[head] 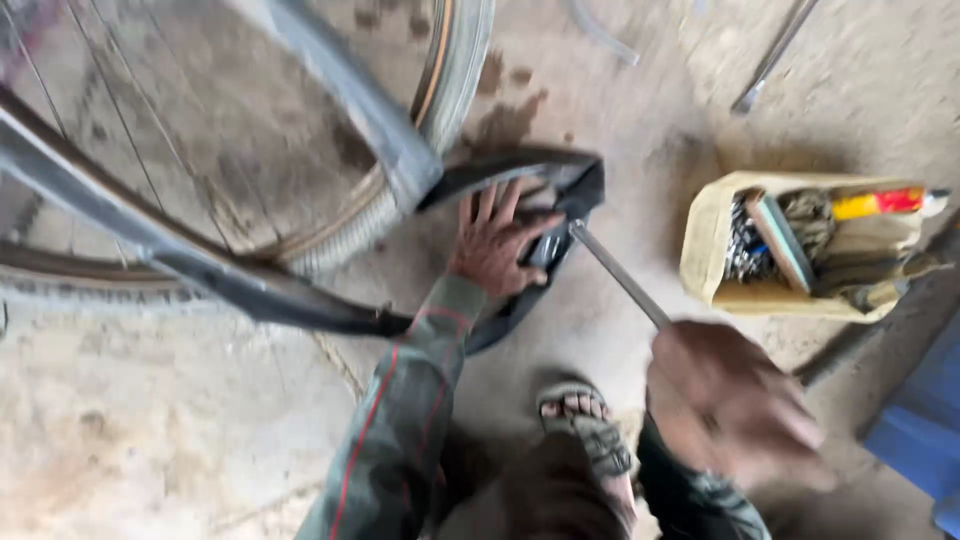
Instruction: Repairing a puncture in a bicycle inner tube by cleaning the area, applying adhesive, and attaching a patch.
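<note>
The left hand (pixel 495 243) lies flat with the fingers spread wide, pressing down on the black tyre (pixel 520 175) where it has come away from the bicycle wheel rim (pixel 350 235). It grips nothing; palm and fingers rest on the rubber. The sleeve above it is dark green with thin red stripes.

The right hand (pixel 735 400) is blurred. It is closed around the near end of a metal rod (pixel 620 275); the exact finger position cannot be told. The far tip of the rod meets the tyre just beside the fingers of the left hand.

The tyre lies on the floor at the lower right edge of the wheel rim, partly pulled off it. Spokes show inside the rim, and a grey frame tube (pixel 350 95) crosses over it.

To the right of the tyre, well apart, stands a yellow tub (pixel 705 250) holding small metal parts, a rag and a yellow-and-red tube. Below the tyre, a sandalled foot (pixel 590 430) rests on the ground.

The surface is bare, stained concrete floor (pixel 150 420). A second metal bar (pixel 775 55) lies beyond the tub.
</note>
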